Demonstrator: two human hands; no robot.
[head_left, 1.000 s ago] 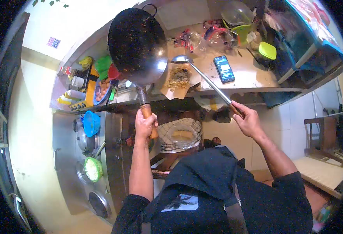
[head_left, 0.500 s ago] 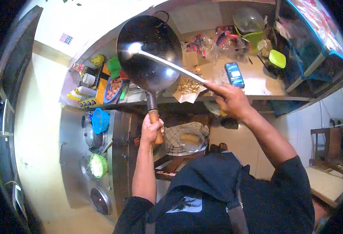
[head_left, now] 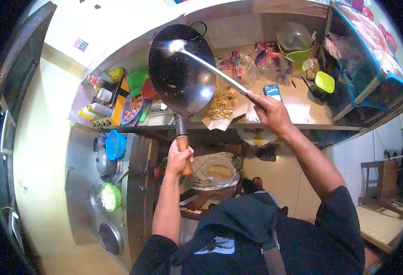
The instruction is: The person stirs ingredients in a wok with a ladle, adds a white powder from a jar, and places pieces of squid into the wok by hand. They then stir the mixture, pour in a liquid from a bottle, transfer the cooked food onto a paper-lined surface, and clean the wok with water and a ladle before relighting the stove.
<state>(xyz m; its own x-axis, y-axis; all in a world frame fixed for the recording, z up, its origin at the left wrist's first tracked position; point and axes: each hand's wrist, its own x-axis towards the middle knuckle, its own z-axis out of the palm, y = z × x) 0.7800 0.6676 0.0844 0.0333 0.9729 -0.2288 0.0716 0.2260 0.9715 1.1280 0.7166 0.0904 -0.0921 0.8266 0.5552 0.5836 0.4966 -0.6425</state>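
Note:
My left hand [head_left: 178, 158] is wrapped round the wooden handle of a dark wok [head_left: 176, 80], held tilted over the counter so its inside faces me. A few small food bits cling to the wok's surface. In my right hand [head_left: 275, 114] is the handle of a long metal ladle [head_left: 217, 73]. The ladle's bowl end is inside the wok, near its upper part. Just right of the wok, a pile of brown cooked food [head_left: 223, 103] lies on a sheet of brown paper [head_left: 217, 123].
A phone [head_left: 272, 91] lies on the counter beyond my right hand. Eggs [head_left: 133, 108] sit in a blue basket at left. Below are a blue bowl [head_left: 115, 145] and a green bowl [head_left: 110, 197] by the stove. A shelf with blue edges [head_left: 371, 59] stands at right.
The wok and ladle have shifted slightly right in view and the scene sits a little lower. More of the food pile shows beside the wok. Both hands keep their grips.

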